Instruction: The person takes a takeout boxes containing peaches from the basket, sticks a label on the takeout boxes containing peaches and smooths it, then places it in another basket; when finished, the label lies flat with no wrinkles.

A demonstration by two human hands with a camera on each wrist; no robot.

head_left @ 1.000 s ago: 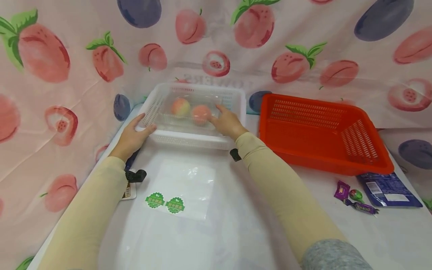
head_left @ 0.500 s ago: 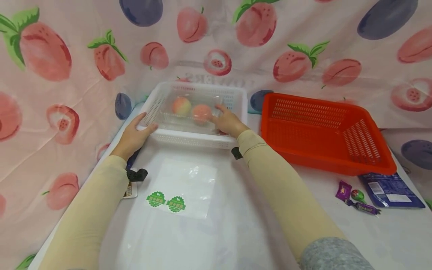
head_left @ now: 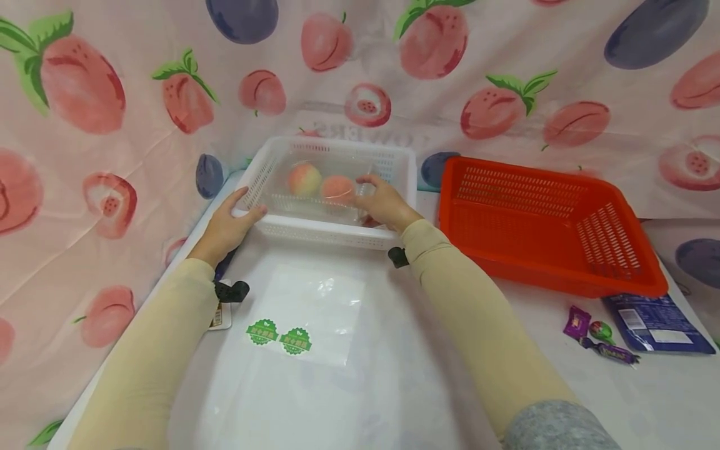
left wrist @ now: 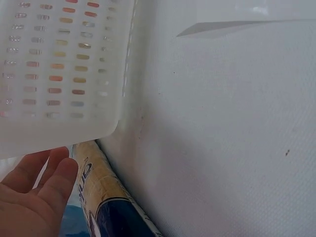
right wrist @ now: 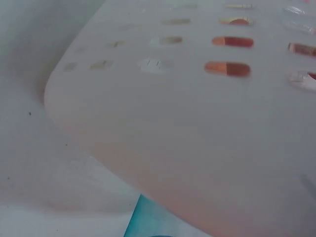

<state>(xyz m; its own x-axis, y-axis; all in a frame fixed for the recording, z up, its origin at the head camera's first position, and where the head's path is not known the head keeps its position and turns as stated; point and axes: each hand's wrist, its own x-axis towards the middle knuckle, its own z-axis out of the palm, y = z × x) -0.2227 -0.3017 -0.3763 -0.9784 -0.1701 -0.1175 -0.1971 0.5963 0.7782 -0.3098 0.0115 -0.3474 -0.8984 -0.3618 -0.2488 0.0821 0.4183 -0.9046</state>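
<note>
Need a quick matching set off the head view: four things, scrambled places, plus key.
Things:
1. left hand
2. green stickers
3. two round fruits
4. wrapped sweets

Places:
A. in front of the red basket
B. inside the white basket
C. in front of the white basket
D. at the white basket's left end

Pairs: 1-D, 2-C, 3-B, 4-A

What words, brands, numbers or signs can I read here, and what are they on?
"WERS": faint, seemingly reversed letters on the fruit-print cloth; the rest is unclear.
Green badges on the clear plastic sheet: characters too blurred.
Blue pouch: label print too small.
Purple candy wrappers: lettering too small.
White-edged pack: print too small.
Blue-and-tan packet: sideways letters, cut off.
No legible numbers.
</note>
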